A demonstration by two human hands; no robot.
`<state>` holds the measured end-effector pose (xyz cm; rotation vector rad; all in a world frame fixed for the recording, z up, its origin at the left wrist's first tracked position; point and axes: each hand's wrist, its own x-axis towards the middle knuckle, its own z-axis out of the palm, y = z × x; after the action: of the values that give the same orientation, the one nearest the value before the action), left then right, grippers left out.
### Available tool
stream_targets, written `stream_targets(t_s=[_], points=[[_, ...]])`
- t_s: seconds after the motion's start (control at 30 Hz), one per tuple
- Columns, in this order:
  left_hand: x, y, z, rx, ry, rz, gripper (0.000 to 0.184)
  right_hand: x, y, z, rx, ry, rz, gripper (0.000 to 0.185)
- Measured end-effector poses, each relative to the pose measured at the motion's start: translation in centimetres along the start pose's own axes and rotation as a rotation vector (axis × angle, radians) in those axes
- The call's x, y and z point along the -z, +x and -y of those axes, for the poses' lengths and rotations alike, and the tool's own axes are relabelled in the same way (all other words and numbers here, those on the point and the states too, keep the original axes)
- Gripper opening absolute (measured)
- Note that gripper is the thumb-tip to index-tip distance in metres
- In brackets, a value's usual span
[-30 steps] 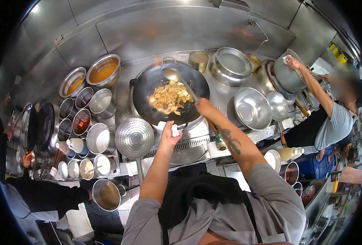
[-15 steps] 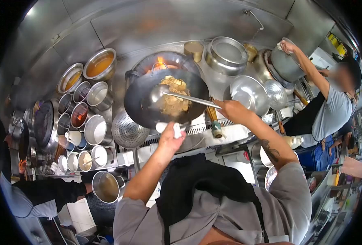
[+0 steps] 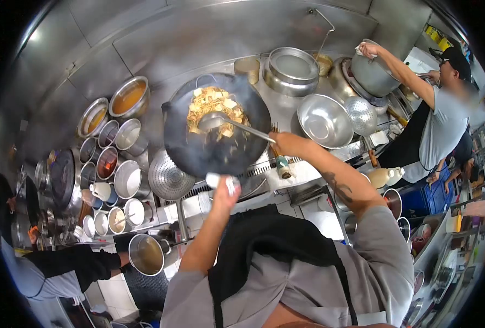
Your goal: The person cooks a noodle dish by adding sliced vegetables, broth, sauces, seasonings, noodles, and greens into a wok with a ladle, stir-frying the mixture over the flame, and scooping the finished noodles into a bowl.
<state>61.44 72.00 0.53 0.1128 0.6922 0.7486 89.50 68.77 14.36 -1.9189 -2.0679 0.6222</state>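
Note:
A large black wok [image 3: 182, 139] sits over the burner area, with noodles and pale pieces [image 3: 215, 104] spread toward its far side. My left hand [image 3: 225, 192] is closed round a white cloth [image 3: 215, 179] at the wok's near edge. What the cloth covers is hidden. My right hand [image 3: 290, 146] grips the handle of a metal ladle [image 3: 215, 120], whose bowl rests among the noodles. Just below that hand lies a bamboo wok brush [image 3: 282, 167].
A perforated strainer [image 3: 168, 175] and several metal pots of sauces [image 3: 127, 183] stand to the left. On the right are a steel bowl [image 3: 325, 121] and a lidded pot [image 3: 291, 71]. A co-worker [image 3: 434, 109] reaches over a big pot; another person's arm [image 3: 73, 262] enters lower left.
The wok has moved back over the burner, and the flame behind it no longer shows. The noodles lie farther toward its far side. Both my hands keep their hold.

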Motion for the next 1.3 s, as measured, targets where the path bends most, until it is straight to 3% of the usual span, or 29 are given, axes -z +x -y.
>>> stream_targets(t_s=[0.07,0.13,0.23,0.33,0.37,0.47,0.6,0.67,0.73,0.77,0.8,0.9,0.93,1.0,1.07,1.17,1.3], points=[[1.7,-2.9,1.9,0.115,0.131,0.011,0.011,1.1,-1.1,0.2,0.064,-0.036,0.047,0.023],[-3.1,-5.4,0.4,0.091,0.002,-0.137,0.007,4.1,-2.6,2.6,0.084,-0.069,0.153,0.023],[-7.8,-2.0,-5.0,0.056,-0.072,-0.051,0.006,2.6,-0.7,0.1,0.144,-0.125,0.142,0.023],[-2.7,2.8,-3.0,-0.037,-0.013,0.028,0.006,0.9,0.4,1.8,-0.158,-0.184,0.066,0.023],[-0.3,2.0,-1.0,-0.026,0.002,0.028,0.007,0.2,0.0,2.0,-0.125,-0.236,-0.024,0.024],[3.3,-2.0,2.0,0.146,0.11,-0.007,0.014,1.6,-1.9,3.1,-0.039,-0.185,0.05,0.023],[-5.7,-3.7,-2.9,0.086,-0.029,-0.133,0.008,3.6,-2.7,4.0,-0.011,-0.12,0.209,0.025],[-5.5,1.4,-5.7,0.105,-0.022,-0.013,0.011,0.3,-0.5,1.2,0.007,-0.199,0.096,0.03],[-0.4,3.6,-3.4,0.026,0.008,0.06,0.012,-1.6,1.0,1.5,-0.07,-0.241,-0.03,0.031],[1.0,3.9,-2.4,-0.018,0.027,0.114,0.012,-1.3,0.5,3.1,-0.053,-0.41,-0.038,0.034],[2.0,1.9,-0.9,0.038,0.024,0.097,0.008,-1.9,0.2,3.4,-0.029,-0.458,-0.146,0.039],[1.5,-2.7,1.2,0.103,0.039,0.019,0.003,0.4,-1.1,5.5,-0.039,-0.487,-0.152,0.044],[1.5,-3.2,1.1,0.133,0.078,-0.004,0.002,1.1,-1.3,5.5,-0.024,-0.495,-0.13,0.043],[-1.1,-1.6,-0.7,-0.055,0.094,-0.006,0.005,2.5,-1.9,5.7,0.007,-0.504,-0.061,0.042],[-2.8,2.4,-4.3,-0.019,0.0,-0.011,0.008,3.6,-3.2,5.9,0.016,-0.334,0.047,0.037],[-6.1,1.0,-6.5,0.13,-0.022,-0.032,0.012,7.4,-5.4,5.3,0.028,-0.202,0.175,0.035],[-5.4,3.1,-6.9,0.046,0.007,-0.11,0.008,6.4,-5.8,5.0,-0.038,-0.164,0.243,0.038]])
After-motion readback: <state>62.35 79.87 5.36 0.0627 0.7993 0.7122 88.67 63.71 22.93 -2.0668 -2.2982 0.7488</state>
